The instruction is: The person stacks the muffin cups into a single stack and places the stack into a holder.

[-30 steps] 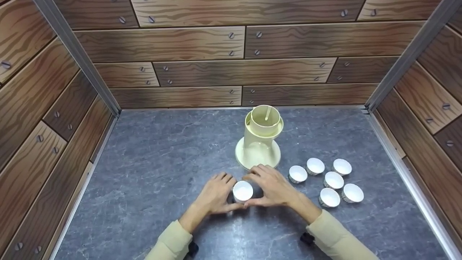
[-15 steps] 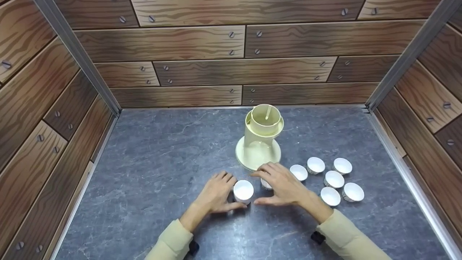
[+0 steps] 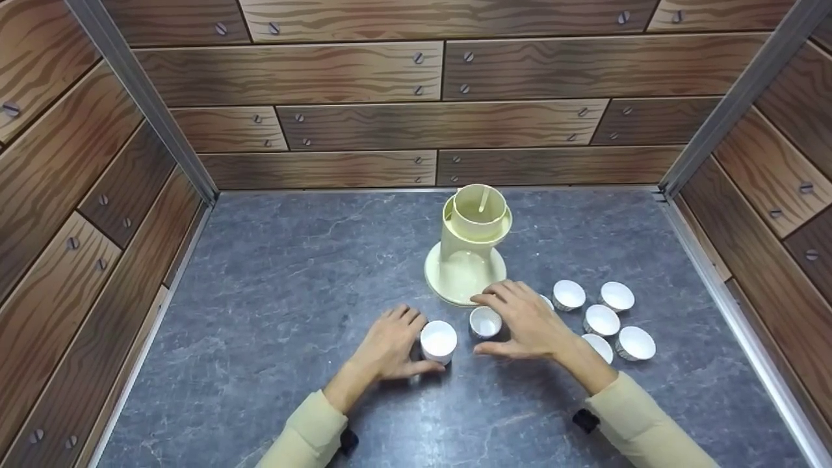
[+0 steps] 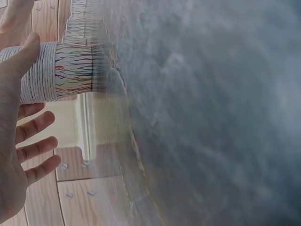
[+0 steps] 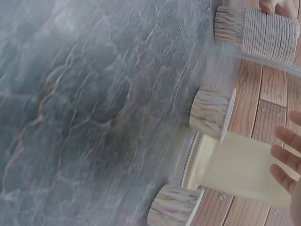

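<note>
In the head view my left hand (image 3: 390, 348) has its thumb and index finger around a tall stack of paper baking cups (image 3: 439, 339). In the left wrist view the stack (image 4: 56, 70) shows many nested white rims above a colour-streaked bottom cup, the thumb lying across its side. My right hand (image 3: 523, 325) is spread around a single paper baking cup (image 3: 485, 323), which sits between thumb and fingers with gaps on both sides. In the right wrist view this cup (image 5: 211, 113) stands on the table, away from the extended fingers (image 5: 284, 157).
Several more paper baking cups (image 3: 601, 320) stand at the right, some partly hidden by my right hand. Behind the hands rises a pale yellow cylindrical holder (image 3: 465, 250) on a round base. Wood-patterned walls (image 3: 520, 123) enclose the grey marbled table (image 3: 292, 260).
My right hand has moved away from the stack to the right and now surrounds the single cup, which was hidden before. The left hand and stack have stayed put.
</note>
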Action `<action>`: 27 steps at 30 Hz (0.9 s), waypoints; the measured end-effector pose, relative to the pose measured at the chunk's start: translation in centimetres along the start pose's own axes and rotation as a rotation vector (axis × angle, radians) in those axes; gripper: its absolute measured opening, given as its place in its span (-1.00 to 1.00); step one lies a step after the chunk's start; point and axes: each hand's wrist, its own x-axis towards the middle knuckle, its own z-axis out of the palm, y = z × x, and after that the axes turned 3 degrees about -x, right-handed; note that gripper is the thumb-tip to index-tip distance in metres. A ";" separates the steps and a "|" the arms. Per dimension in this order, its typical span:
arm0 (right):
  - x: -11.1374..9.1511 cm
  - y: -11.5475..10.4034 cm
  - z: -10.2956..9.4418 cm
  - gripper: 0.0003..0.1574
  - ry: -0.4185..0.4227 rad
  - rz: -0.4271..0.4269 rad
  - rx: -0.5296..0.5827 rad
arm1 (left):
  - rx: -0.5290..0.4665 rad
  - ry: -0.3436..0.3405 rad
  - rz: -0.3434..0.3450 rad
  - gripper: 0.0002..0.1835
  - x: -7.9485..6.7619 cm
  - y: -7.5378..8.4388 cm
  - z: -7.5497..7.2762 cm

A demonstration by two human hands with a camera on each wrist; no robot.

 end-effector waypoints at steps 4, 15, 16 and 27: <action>-0.3 0.5 0.0 0.09 -0.002 0.015 -0.028 | -0.011 0.017 0.003 -0.19 0.0 0.0 0.0; -1.0 2.0 0.3 0.09 -0.037 0.015 -0.109 | 0.005 0.033 0.014 -0.19 0.0 0.1 -0.2; -1.1 2.1 0.4 0.09 -0.040 0.017 -0.113 | 0.005 0.027 0.012 -0.19 0.0 0.1 -0.2; -1.8 2.9 1.2 0.12 -0.093 0.058 -0.128 | 0.007 0.002 0.002 -0.17 0.0 0.0 -0.1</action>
